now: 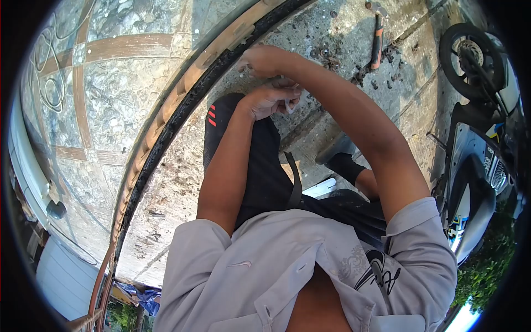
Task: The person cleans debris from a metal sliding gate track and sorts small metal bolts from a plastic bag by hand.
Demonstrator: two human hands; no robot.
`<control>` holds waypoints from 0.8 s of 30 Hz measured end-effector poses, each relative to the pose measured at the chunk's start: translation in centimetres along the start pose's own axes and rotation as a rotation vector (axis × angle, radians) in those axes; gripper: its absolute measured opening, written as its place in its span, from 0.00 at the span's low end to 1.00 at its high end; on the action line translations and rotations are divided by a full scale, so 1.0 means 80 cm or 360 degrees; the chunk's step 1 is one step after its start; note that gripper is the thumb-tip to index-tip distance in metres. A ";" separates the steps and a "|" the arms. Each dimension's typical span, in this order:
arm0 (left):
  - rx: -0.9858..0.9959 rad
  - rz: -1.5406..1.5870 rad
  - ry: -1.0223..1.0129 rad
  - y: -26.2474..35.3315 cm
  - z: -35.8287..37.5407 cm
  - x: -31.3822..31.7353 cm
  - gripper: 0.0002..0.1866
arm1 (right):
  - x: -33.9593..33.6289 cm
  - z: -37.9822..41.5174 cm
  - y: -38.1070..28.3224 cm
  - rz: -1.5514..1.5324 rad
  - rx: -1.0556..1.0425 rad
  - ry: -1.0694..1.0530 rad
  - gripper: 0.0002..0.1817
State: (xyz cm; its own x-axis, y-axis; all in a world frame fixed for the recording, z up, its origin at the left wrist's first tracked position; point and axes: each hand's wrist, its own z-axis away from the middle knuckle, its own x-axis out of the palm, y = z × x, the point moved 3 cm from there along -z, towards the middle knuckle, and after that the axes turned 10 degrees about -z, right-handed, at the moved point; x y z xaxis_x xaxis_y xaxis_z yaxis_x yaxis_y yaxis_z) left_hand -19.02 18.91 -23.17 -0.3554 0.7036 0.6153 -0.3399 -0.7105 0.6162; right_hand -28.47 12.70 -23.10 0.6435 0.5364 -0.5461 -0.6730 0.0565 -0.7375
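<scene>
Apparently, white item in left hand.

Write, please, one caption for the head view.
Right hand at a long black edge, left hand close by, orange-handled tool lying on stained ground.

right arm bent at elbow, right hand farther forward than left hand; left arm straighter, fingers curled.

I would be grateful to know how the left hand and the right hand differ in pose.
The left hand curls at a small whitish item; the right hand is blurred, so its grip is unclear. The right hand reaches farther out, close to the curved black strip, while the left hand sits nearer the body. Both are bare.
</scene>
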 end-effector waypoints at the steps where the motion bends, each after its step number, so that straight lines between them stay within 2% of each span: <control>1: 0.0037 -0.0063 -0.0018 0.002 0.000 0.000 0.10 | 0.017 -0.016 -0.010 0.0062 -0.0036 -0.0093 0.21; 5: -0.0050 -0.0046 0.0055 -0.016 -0.001 -0.009 0.09 | 0.072 -0.066 -0.025 0.0110 -0.0178 -0.0443 0.23; 6: -0.0029 -0.0084 0.0086 -0.019 0.000 -0.012 0.08 | 0.080 -0.073 -0.027 0.0365 -0.0234 -0.0386 0.19; 10: -0.0077 -0.0102 0.0076 -0.012 -0.001 -0.012 0.07 | 0.103 -0.086 -0.006 0.0411 -0.0568 -0.0289 0.13; 13: -0.0108 -0.0147 0.0075 -0.007 0.002 -0.011 0.07 | 0.095 -0.081 -0.012 0.0487 -0.0548 -0.0368 0.13; 16: -0.0115 -0.0138 0.0066 -0.010 0.002 -0.004 0.08 | 0.090 -0.074 -0.010 0.0244 -0.0374 -0.0296 0.12; 19: -0.0099 -0.0181 0.0119 -0.014 -0.004 -0.009 0.09 | 0.077 -0.055 -0.007 0.0146 -0.0521 -0.0018 0.12; 21: -0.0040 -0.0194 0.0179 -0.008 0.003 -0.006 0.08 | 0.039 -0.033 -0.017 0.0011 -0.0296 0.0129 0.12; 22: 0.0045 -0.0128 0.0137 -0.007 0.004 -0.009 0.07 | 0.010 -0.006 -0.031 -0.0265 -0.0232 0.0273 0.10; 23: 0.0121 0.0025 0.0216 -0.008 0.005 -0.011 0.07 | -0.017 0.030 -0.047 -0.0540 -0.0162 0.0415 0.09; 24: 0.0203 0.0170 0.0291 -0.007 0.003 -0.012 0.07 | -0.039 0.064 -0.060 -0.0549 -0.0136 0.0556 0.08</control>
State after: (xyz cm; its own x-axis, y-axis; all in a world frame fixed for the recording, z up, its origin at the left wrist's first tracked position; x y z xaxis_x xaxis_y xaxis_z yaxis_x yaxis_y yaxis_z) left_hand -18.25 18.66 -24.00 -0.5389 0.6028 0.5883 -0.1833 -0.7656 0.6166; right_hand -29.13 15.09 -15.85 0.9170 0.1836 -0.3540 -0.3762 0.1040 -0.9207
